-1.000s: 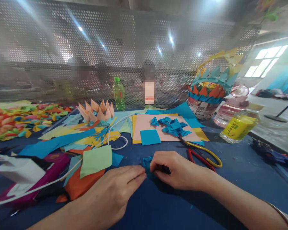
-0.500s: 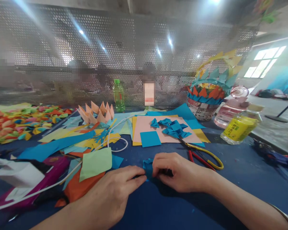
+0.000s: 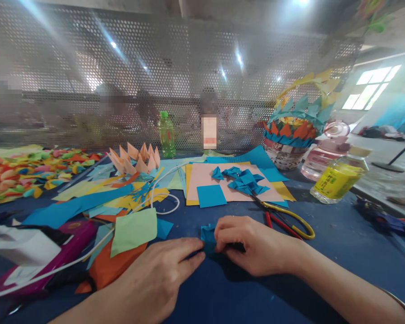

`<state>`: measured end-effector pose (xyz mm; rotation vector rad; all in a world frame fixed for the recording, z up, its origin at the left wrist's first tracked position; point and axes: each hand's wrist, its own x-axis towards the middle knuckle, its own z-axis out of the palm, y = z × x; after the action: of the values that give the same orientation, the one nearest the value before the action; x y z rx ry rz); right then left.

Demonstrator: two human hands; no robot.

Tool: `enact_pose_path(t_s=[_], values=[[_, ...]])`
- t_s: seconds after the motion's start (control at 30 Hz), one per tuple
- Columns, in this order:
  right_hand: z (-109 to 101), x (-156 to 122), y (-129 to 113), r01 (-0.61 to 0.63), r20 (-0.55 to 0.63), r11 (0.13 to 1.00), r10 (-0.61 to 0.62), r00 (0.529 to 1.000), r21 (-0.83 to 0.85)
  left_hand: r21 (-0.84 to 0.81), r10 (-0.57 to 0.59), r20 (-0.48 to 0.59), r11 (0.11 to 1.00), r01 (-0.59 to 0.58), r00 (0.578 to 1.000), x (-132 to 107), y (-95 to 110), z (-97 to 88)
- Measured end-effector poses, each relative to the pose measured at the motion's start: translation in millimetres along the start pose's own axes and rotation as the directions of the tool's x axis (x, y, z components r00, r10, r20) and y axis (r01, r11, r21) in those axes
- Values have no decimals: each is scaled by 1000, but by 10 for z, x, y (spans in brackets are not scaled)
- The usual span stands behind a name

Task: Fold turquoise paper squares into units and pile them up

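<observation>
My right hand [image 3: 252, 245] is curled over a small blue paper piece [image 3: 207, 236] on the dark blue table [image 3: 327, 252], its fingers pinching the paper's right side. My left hand [image 3: 158, 279] lies low beside it, its fingertips pressed against the paper's left edge. Most of the paper is hidden under my right fingers. Just beyond lie a blue paper square [image 3: 211, 195] and a heap of folded blue pieces [image 3: 244, 178] on a pink sheet [image 3: 205, 175].
Scissors with yellow and red handles [image 3: 286, 220] lie right of my right hand. Coloured paper scraps [image 3: 97, 198], a green square [image 3: 134, 229] and a white cord [image 3: 155, 198] cover the left. A paper basket [image 3: 291, 130], a yellow-labelled jar [image 3: 339, 177] and a green bottle [image 3: 166, 133] stand behind.
Both hands have stayed nearly in place while working the blue paper. The paper now stands up a little more between the fingertips.
</observation>
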<state>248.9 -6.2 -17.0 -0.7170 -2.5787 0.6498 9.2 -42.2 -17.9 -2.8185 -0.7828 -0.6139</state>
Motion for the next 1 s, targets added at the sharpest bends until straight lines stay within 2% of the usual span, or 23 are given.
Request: enact_pose_path(t_s=[0.4, 0.7, 0.8, 1.0], values=[[-18, -28, -32, 44, 19, 997, -43, 999, -62, 7, -1, 24, 1000, 1, 1000, -17, 30, 78], [-1, -26, -17, 106, -38, 983, -113, 993, -148, 4, -5, 215, 1000, 4, 977, -94, -50, 336], [3, -28, -14, 114, -49, 981, -123, 991, -158, 36, -11, 207, 999, 3, 978, -79, -43, 334], [1, -23, -32, 101, 5, 969, -102, 995, -224, 63, 26, 138, 997, -35, 990, -42, 4, 262]])
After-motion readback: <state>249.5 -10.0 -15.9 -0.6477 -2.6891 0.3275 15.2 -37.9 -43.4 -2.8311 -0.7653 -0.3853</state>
